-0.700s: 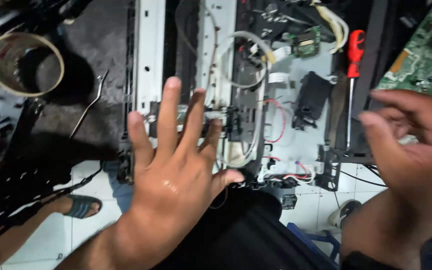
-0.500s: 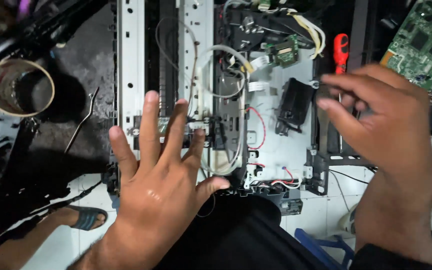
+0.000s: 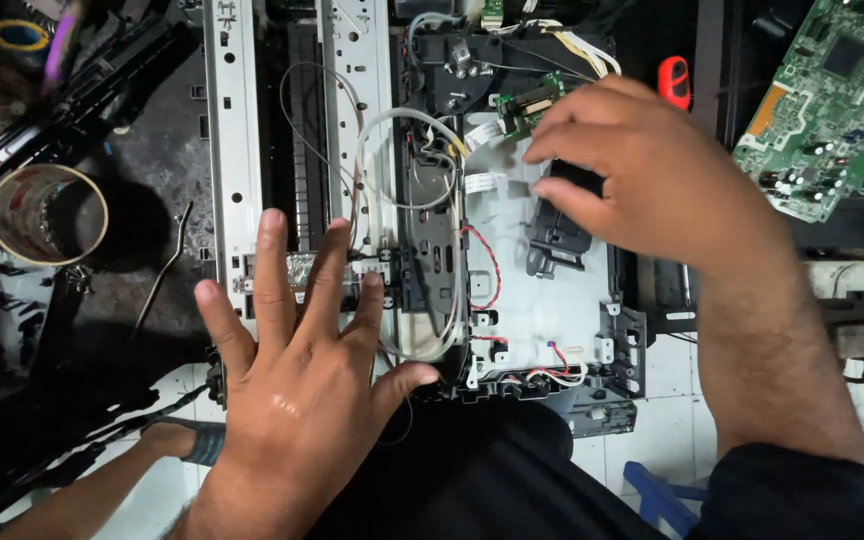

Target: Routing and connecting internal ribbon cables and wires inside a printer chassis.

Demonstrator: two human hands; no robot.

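Printer chassis (image 3: 542, 300) | left hand (image 3: 297, 390) splayed flat, released, at 7 o'clock | right hand (image 3: 652, 180) fingertips pinching black part (image 3: 557, 235) at 2 o'clock

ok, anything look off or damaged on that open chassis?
No clear damage. The chassis is stripped open, with white tubing and red wires hanging loose. A green circuit board lies detached and tilted at upper right. The left hand lies flat and spread on the frame; the right hand reaches a black part.
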